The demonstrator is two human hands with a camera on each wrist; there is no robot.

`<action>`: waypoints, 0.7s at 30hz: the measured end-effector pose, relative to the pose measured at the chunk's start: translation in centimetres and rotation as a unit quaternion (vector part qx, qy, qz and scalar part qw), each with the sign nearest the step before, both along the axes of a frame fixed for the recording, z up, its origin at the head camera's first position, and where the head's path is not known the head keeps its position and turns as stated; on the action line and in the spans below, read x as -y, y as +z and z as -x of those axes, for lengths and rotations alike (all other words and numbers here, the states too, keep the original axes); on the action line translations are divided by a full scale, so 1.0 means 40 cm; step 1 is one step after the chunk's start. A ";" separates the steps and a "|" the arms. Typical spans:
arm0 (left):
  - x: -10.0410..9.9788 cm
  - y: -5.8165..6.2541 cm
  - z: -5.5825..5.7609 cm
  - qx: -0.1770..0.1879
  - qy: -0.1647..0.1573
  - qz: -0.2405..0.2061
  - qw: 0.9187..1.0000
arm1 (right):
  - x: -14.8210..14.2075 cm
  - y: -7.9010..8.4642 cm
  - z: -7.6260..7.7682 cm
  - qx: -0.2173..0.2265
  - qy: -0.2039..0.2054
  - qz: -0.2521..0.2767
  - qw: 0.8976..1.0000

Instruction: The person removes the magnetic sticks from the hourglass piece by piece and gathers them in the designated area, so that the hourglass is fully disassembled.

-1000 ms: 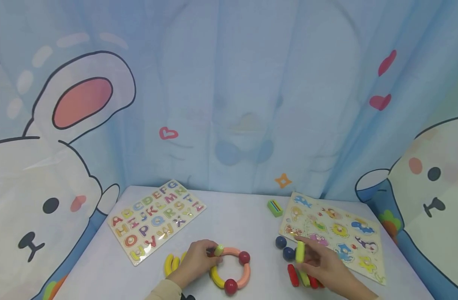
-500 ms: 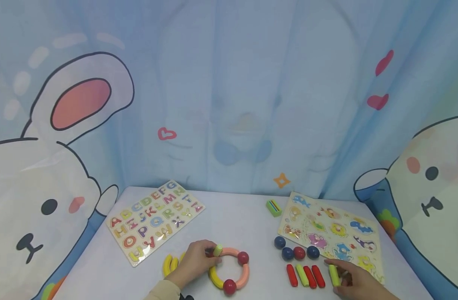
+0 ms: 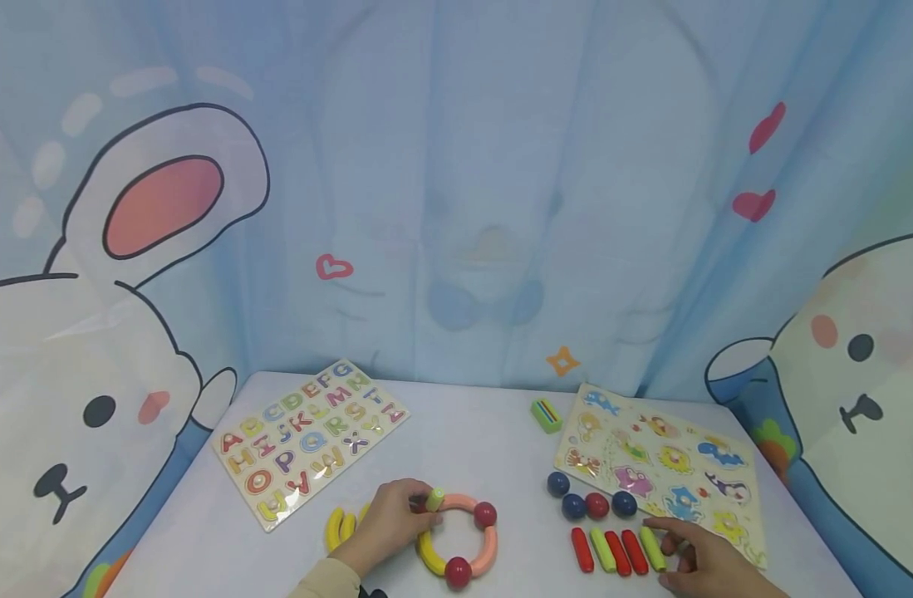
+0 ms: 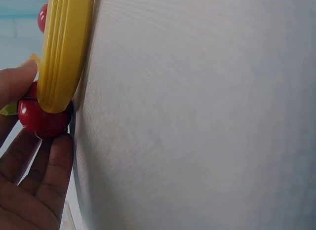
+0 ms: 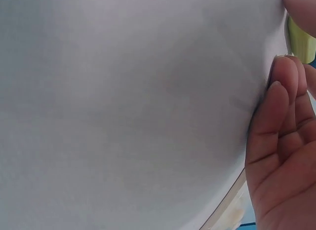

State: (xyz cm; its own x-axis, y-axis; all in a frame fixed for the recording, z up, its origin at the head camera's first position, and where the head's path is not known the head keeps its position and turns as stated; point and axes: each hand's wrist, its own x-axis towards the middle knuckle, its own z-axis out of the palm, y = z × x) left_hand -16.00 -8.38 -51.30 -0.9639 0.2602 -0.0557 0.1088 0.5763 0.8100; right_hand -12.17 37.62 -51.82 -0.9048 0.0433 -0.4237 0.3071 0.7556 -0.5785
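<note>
The ball [image 4: 40, 119] is pinched by the left hand [image 3: 389, 522], the stick [image 3: 654, 549], endwise, by the right hand [image 3: 704, 561]. Both are judged light, stiff, slick; the stick's ends are best gripped.

Soft even light; wrist views dimmer, tabletop [image 5: 123, 116] hazy.

This looks like a children's play area; whether it is in a home or a nursery cannot be told. Behind the white counter [image 3: 463, 444] hangs a pale blue curtain [image 3: 493, 149] printed with hearts [image 3: 755, 205] and large cartoon animals [image 3: 75, 357]. On the counter's left side lies a colourful alphabet board [image 3: 311, 441], on its right an animal picture board [image 3: 654, 477]. Nearer the counter's front are a bright toy ring [image 3: 489, 544] and short red and yellow-green sticks [image 3: 634, 552].
</note>
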 end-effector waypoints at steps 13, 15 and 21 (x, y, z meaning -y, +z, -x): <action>-0.002 0.003 -0.005 -0.009 -0.006 -0.002 1.000 | 0.003 0.034 -0.014 -0.028 -0.001 -0.007 1.000; -0.002 0.004 -0.005 -0.008 -0.006 0.000 1.000 | 0.030 0.059 -0.014 -0.059 0.009 -0.010 0.998; -0.001 0.010 -0.003 -0.002 -0.009 0.004 1.000 | 0.211 0.138 0.015 -0.141 0.122 0.074 0.980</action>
State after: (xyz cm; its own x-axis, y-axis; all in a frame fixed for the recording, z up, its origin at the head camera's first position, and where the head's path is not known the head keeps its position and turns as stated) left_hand -15.86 -8.33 -50.90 -0.9595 0.2764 -0.0545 0.1216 0.5809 0.8048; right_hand -12.79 29.18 -46.30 -0.9627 -0.2311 -0.1406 -0.0595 0.6881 -0.7232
